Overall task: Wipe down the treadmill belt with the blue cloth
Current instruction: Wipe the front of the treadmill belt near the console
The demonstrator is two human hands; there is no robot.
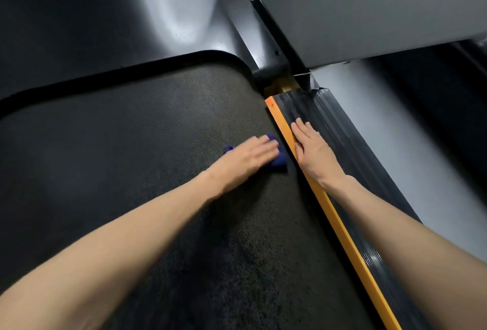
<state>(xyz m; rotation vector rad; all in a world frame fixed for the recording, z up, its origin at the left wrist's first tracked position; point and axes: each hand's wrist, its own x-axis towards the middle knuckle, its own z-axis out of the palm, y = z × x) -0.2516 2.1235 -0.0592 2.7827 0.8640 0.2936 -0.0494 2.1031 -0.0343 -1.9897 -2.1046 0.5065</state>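
The dark textured treadmill belt (147,150) fills the middle and left of the view. My left hand (250,157) lies flat on the blue cloth (359,163) near the belt's right edge, pressing it onto the belt; most of the cloth is hidden under the palm, with small bits showing at both sides. My right hand (312,149) rests flat, fingers together, on the ribbed black side rail (340,134), its palm edge over the orange strip (340,219).
The glossy black motor cover (118,21) rises at the far end of the belt. A grey upright post (369,13) and its black base bracket (271,50) stand at the right front corner. Grey floor (411,150) lies beyond the rail.
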